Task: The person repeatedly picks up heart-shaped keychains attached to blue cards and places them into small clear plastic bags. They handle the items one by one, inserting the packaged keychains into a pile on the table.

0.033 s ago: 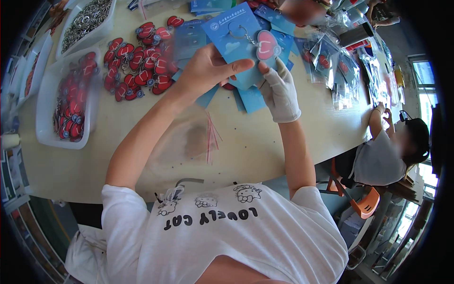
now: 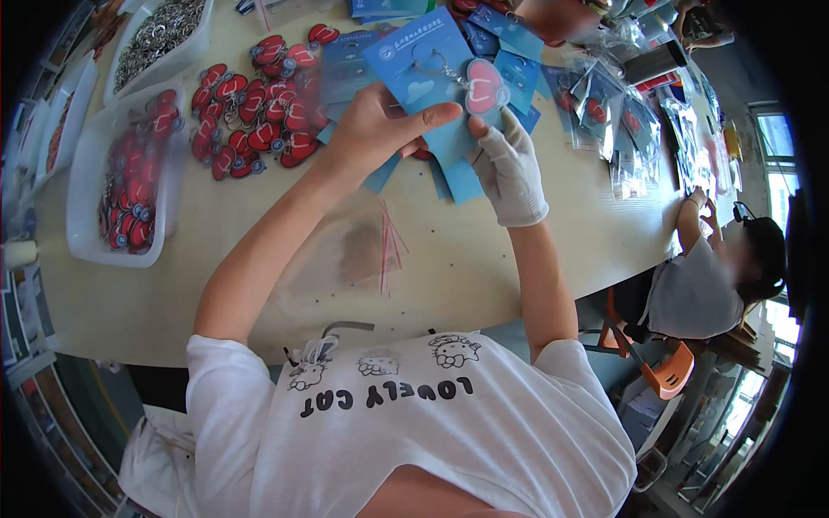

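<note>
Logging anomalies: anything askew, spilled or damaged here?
No damage I can see. Mildly odd: the right hand wears a white glove while the left hand is bare, and keychains lie heaped loose beside the tub, possibly on purpose.

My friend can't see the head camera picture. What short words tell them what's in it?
A bare left hand holds a blue card with a pinkish-red keychain against it, beside a white-gloved right hand. On the table, more keychains lie piled to the left, near a tub of them.
</note>
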A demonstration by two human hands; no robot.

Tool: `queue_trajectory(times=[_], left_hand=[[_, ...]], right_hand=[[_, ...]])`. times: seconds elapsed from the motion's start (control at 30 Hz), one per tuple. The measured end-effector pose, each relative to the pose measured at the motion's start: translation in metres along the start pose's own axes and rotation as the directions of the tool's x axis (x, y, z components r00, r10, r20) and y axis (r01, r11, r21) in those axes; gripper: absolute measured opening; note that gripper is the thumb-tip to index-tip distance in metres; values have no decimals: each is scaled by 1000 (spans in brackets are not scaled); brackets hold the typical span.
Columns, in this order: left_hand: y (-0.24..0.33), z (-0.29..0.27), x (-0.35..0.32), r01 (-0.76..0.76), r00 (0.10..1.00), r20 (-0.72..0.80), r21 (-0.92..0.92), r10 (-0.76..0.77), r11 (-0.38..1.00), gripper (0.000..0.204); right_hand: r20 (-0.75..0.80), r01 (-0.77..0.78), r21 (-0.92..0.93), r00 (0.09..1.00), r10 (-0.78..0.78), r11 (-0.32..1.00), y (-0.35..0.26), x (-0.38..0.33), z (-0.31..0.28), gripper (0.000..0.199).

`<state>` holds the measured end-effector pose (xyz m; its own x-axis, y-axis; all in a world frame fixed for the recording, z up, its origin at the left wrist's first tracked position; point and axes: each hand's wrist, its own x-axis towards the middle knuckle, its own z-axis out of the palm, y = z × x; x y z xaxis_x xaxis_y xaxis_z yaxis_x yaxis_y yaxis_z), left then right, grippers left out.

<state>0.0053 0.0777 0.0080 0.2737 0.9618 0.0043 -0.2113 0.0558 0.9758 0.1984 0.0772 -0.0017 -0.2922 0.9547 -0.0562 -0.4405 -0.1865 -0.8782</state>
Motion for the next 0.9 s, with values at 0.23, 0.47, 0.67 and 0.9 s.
queue_trajectory(times=[0.23,0.47,0.67,0.9], left_hand=[[-3,-2,-40,-44,970,-239,-11,40,999,18],[-3,-13,-53,-55,967,-249,12,57,998,16],[-1,-6,-63,-58,949,-292,205,118,977,16],[-4,-2,-58,-136,924,-359,2,128,991,19]], right_hand=[[70,-103,-96,991,110,990,16,-23,14,57],[62,-135,118,990,128,984,27,-25,24,66],[-7,161,-671,975,-224,724,28,-27,39,48],[208,552,-757,712,-671,351,18,-19,40,31]])
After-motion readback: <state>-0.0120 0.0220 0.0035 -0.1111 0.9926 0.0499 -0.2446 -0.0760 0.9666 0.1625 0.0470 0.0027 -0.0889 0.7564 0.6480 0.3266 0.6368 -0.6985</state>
